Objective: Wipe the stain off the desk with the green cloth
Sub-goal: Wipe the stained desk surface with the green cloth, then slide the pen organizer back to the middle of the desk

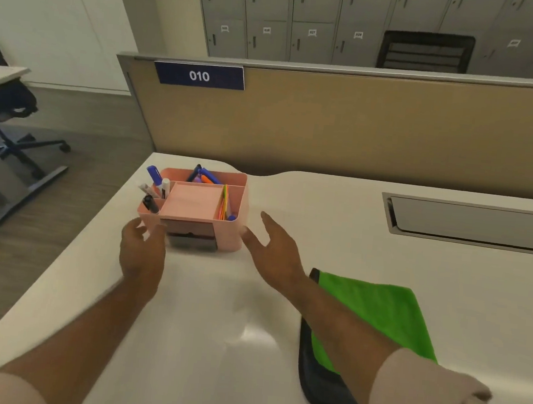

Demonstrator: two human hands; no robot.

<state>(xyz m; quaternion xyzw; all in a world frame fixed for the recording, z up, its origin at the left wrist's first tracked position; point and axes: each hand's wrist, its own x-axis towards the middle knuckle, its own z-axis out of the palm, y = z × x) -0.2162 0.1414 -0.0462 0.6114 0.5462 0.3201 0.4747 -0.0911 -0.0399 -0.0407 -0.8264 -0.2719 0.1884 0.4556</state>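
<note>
The green cloth (378, 313) lies flat on the white desk (212, 343) at the right, with a dark cloth under it; my right forearm crosses over it. A pink desk organizer (199, 205) with pens and markers stands at the desk's far left. My left hand (142, 248) is at its front left corner, fingers apart, touching or nearly touching it. My right hand (273, 251) is spread beside its right side, thumb near the corner. Neither hand grips anything. I see no stain on the desk.
A tan partition (363, 129) with a "010" sign runs along the desk's back. A grey cable hatch (474, 225) is set into the desk at the far right. The desk's left edge drops to the floor, where an office chair (10, 112) stands.
</note>
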